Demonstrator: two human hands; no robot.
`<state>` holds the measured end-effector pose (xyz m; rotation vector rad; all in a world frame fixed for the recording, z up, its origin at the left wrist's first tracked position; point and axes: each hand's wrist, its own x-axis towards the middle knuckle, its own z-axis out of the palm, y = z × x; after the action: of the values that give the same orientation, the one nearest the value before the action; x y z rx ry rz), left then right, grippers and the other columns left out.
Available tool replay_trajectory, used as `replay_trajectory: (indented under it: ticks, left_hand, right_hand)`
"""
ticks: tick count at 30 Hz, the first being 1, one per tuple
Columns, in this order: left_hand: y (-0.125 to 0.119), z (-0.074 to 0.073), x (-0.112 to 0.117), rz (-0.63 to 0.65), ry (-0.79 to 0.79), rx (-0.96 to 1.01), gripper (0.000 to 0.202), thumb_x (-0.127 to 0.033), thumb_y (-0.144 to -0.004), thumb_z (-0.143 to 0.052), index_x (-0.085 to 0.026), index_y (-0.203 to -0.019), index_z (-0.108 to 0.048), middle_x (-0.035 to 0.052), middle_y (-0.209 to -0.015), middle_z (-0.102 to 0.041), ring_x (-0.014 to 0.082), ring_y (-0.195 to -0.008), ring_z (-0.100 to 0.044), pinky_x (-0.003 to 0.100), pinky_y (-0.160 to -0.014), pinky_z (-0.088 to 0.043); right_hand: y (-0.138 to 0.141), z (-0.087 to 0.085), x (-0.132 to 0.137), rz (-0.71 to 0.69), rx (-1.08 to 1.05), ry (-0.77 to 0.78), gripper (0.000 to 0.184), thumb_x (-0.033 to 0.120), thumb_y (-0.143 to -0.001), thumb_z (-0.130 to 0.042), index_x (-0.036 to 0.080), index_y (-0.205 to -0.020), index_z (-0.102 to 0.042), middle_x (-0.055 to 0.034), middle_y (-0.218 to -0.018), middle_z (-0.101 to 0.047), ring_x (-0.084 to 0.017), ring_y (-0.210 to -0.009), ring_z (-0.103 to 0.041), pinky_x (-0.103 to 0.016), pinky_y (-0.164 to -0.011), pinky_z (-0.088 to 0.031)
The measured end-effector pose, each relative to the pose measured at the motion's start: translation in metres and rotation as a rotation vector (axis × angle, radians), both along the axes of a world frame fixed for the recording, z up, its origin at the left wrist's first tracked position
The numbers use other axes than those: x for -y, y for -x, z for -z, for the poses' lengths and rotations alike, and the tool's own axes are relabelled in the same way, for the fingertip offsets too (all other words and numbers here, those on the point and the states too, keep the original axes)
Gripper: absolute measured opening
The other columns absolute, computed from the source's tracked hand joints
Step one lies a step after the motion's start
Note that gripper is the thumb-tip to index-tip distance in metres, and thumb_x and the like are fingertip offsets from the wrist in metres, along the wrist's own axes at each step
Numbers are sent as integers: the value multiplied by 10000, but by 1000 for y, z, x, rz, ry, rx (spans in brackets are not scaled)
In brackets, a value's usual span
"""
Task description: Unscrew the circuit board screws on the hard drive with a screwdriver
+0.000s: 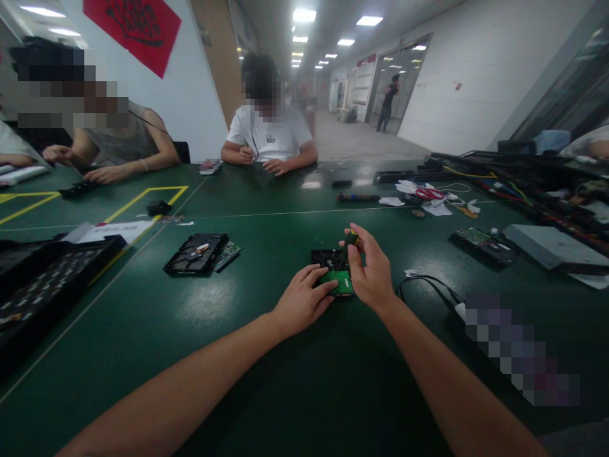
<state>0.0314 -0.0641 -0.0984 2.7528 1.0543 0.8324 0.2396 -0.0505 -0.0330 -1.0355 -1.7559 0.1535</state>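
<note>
A black hard drive with a green circuit board on its near part lies on the table in front of me. My left hand grips it from the left, fingers on top and thumb along the near edge. Above its right side, my right hand is closed around a screwdriver with a black and yellow handle. The screwdriver's tip is hidden behind my right hand, so I cannot tell whether it touches the drive.
Another hard drive and a loose circuit board lie left; a further drive and a metal box lie right. A black tray stands far left. A cable lies near my right arm. Co-workers sit across the green table.
</note>
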Motion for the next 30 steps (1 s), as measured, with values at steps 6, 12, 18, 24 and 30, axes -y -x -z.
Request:
replay_trajectory:
  ticks: [6,12,18,24,30]
  left_hand:
    - [0,-1,-1,27,6,-4,423,-337,-1001,-666,-223,-1408,-650,159,-1537,-514,360,-1469,-455,603,-1192,-462]
    - [-1,-5,-1,5,1,-35,402,-338,-1005,-658,-220,-1389,-659,165,-1538,-488,359,-1447,-471,585,-1190,-464]
    - [-1,-7,0,-27,3,-54,393,-351,-1002,-667,-257,-1384,-649,153,-1540,-474,369,-1457,-451,610,-1167,-468]
    - [-3,-9,2,-50,-6,-84,380,-342,-1012,-653,-247,-1380,-644,166,-1514,-483,366,-1420,-481,589,-1134,-498]
    - [0,-10,3,-69,5,-95,378,-329,-1013,-650,-270,-1386,-637,146,-1514,-485,360,-1420,-482,588,-1120,-509]
  right_hand:
    - [0,-11,-1,108,50,-90,284,337,-995,-675,289,-1274,-663,-93,-1147,-650,-258,-1014,-668,-465,-923,-596]
    - [-12,-27,-4,-58,99,74,337,224,-1031,-566,274,-1363,-601,-74,-1250,-722,-233,-1038,-722,-437,-965,-574]
    - [-17,-41,-4,-93,118,172,209,340,-1014,-635,270,-1211,-623,-53,-1155,-742,-225,-954,-733,-402,-901,-579]
    - [-11,-46,-7,-57,189,197,205,276,-1003,-614,261,-1206,-591,-70,-1141,-752,-250,-986,-717,-404,-861,-556]
    - [6,-53,-8,-127,162,299,201,246,-1016,-557,252,-1216,-574,-63,-1127,-754,-200,-845,-715,-343,-749,-543]
